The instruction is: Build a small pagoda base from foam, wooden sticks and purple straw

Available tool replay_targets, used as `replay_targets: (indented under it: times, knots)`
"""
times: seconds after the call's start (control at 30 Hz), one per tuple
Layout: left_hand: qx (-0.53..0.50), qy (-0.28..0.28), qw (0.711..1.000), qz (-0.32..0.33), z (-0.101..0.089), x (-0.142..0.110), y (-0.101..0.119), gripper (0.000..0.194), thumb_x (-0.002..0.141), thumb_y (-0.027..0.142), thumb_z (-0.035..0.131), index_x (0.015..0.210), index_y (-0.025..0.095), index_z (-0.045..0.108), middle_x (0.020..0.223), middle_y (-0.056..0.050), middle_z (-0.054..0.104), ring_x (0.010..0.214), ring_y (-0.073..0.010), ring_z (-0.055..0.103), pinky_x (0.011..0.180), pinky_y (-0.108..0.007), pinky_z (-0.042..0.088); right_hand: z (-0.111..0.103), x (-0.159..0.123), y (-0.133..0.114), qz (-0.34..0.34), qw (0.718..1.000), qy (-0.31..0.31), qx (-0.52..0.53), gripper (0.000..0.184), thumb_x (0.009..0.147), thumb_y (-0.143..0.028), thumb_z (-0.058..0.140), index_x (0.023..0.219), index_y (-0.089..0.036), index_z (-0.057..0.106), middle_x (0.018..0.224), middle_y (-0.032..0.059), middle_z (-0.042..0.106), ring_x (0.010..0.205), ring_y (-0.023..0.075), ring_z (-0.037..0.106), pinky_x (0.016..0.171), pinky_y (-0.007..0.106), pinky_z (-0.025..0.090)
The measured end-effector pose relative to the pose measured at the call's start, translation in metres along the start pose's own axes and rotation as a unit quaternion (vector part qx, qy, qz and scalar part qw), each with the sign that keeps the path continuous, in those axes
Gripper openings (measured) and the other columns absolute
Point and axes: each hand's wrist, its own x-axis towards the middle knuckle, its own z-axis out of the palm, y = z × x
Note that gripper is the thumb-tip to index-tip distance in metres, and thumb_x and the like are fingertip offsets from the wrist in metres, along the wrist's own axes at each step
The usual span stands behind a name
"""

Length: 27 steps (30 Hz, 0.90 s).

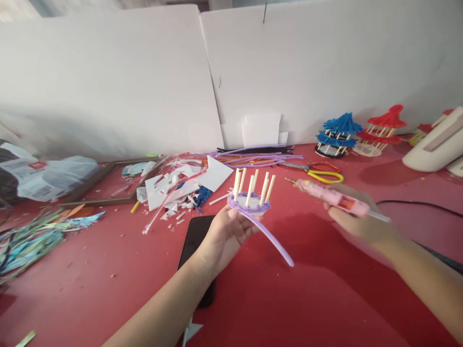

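My left hand point(227, 232) grips a small round base point(249, 202) by its near edge, thumb on top. Several short pale sticks point(250, 191) stand upright on it, and purple pipe cleaner runs round its rim. A loose end of the purple pipe cleaner point(272, 239) hangs down to the right. Off to the right, my right hand point(358, 217), blurred by motion, is closed on a pink hot glue gun point(333, 196). The glue gun's nozzle points left toward the base, without touching it.
A black phone point(195, 241) lies under my left arm. Paper scraps point(188, 180) and pipe cleaners point(253, 156) lie behind, near yellow-and-red-handled scissors point(323, 172). Blue point(340, 135) and red point(381, 130) pagoda models stand back right. A cable point(415, 203) runs at right.
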Motion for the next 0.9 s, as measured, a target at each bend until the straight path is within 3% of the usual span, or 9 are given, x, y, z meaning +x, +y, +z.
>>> replay_targets:
  times: [0.13, 0.2, 0.33, 0.4, 0.47, 0.53, 0.63, 0.73, 0.9]
  knots:
    - [-0.006, 0.024, 1.000, 0.003, -0.001, 0.004, -0.003, 0.031, 0.064, 0.041, 0.080, 0.082, 0.018, 0.068, 0.080, -0.003, 0.072, 0.078, -0.0171, 0.065, 0.078, -0.031, 0.054, 0.001, 0.017, 0.028, 0.039, 0.994, -0.091, -0.044, 0.045, 0.074, -0.023, 0.050, 0.119, -0.021, 0.056, 0.113, 0.0086, 0.069, 0.095, 0.0264, 0.069, 0.074, 0.035, 0.054]
    - [-0.010, 0.028, 1.000, 0.005, -0.004, 0.005, -0.004, 0.030, 0.065, 0.040, 0.080, 0.082, 0.018, 0.067, 0.077, -0.002, 0.070, 0.078, -0.0167, 0.065, 0.076, -0.030, 0.054, 0.008, 0.018, 0.034, 0.044, 0.990, -0.104, -0.088, 0.050, 0.072, -0.018, 0.048, 0.121, -0.020, 0.057, 0.122, 0.0109, 0.065, 0.106, 0.0296, 0.065, 0.084, 0.042, 0.052]
    - [0.009, 0.030, 0.999, 0.019, -0.008, 0.005, -0.008, 0.031, 0.069, 0.039, 0.078, 0.090, 0.018, 0.067, 0.085, -0.003, 0.071, 0.083, -0.0174, 0.066, 0.080, -0.031, 0.053, 0.016, 0.012, 0.015, 0.024, 0.989, -0.016, -0.147, 0.040, 0.071, -0.016, 0.048, 0.107, -0.019, 0.064, 0.113, 0.0132, 0.066, 0.114, 0.0364, 0.057, 0.094, 0.057, 0.042]
    - [0.034, 0.037, 0.998, 0.032, -0.008, 0.005, -0.009, 0.032, 0.071, 0.037, 0.077, 0.095, 0.019, 0.066, 0.090, -0.004, 0.072, 0.087, -0.0194, 0.067, 0.084, -0.034, 0.052, 0.016, 0.005, -0.010, 0.036, 0.998, 0.021, -0.042, 0.027, 0.078, -0.021, 0.049, 0.100, -0.020, 0.064, 0.108, 0.0113, 0.067, 0.109, 0.0316, 0.060, 0.093, 0.050, 0.046]
    - [0.064, 0.039, 0.996, 0.044, -0.007, 0.004, -0.011, 0.033, 0.072, 0.033, 0.077, 0.099, 0.019, 0.065, 0.096, -0.005, 0.073, 0.092, -0.0214, 0.067, 0.087, -0.037, 0.050, 0.016, -0.005, -0.039, 0.059, 0.986, -0.039, 0.153, 0.020, 0.088, -0.032, 0.048, 0.101, -0.023, 0.060, 0.098, 0.0065, 0.069, 0.092, 0.0223, 0.067, 0.081, 0.037, 0.054]
    - [0.087, 0.032, 0.994, 0.054, -0.005, 0.003, -0.011, 0.034, 0.073, 0.030, 0.077, 0.103, 0.019, 0.063, 0.100, -0.006, 0.072, 0.098, -0.0234, 0.066, 0.089, -0.038, 0.049, 0.017, -0.015, -0.066, 0.076, 0.956, -0.119, 0.258, 0.021, 0.089, -0.039, 0.051, 0.102, -0.024, 0.059, 0.091, 0.0042, 0.069, 0.084, 0.0180, 0.068, 0.073, 0.029, 0.055]
    - [0.104, 0.004, 0.993, 0.061, -0.002, 0.001, -0.011, 0.039, 0.073, 0.028, 0.077, 0.108, 0.020, 0.060, 0.104, -0.007, 0.072, 0.102, -0.0249, 0.066, 0.092, -0.040, 0.047, 0.020, -0.025, -0.089, 0.087, 0.934, -0.166, 0.304, 0.024, 0.081, -0.040, 0.065, 0.097, -0.023, 0.060, 0.084, 0.0020, 0.069, 0.075, 0.0148, 0.068, 0.064, 0.023, 0.055]
    - [0.113, -0.027, 0.991, 0.071, -0.002, -0.001, -0.011, 0.040, 0.074, 0.023, 0.077, 0.109, 0.020, 0.059, 0.105, -0.007, 0.071, 0.101, -0.0231, 0.066, 0.095, -0.039, 0.046, 0.023, -0.029, -0.095, 0.068, 0.938, -0.152, 0.303, 0.018, 0.078, -0.036, 0.068, 0.088, -0.022, 0.062, 0.078, 0.0012, 0.068, 0.071, 0.0146, 0.068, 0.064, 0.023, 0.056]
    - [0.119, -0.036, 0.989, 0.084, -0.004, -0.001, -0.012, 0.038, 0.075, 0.021, 0.076, 0.109, 0.021, 0.059, 0.105, -0.007, 0.071, 0.101, -0.0236, 0.065, 0.094, -0.038, 0.046, 0.019, -0.028, -0.091, 0.057, 0.936, -0.125, 0.324, 0.014, 0.085, -0.036, 0.061, 0.082, -0.023, 0.062, 0.067, -0.0006, 0.066, 0.061, 0.0129, 0.066, 0.056, 0.021, 0.056]
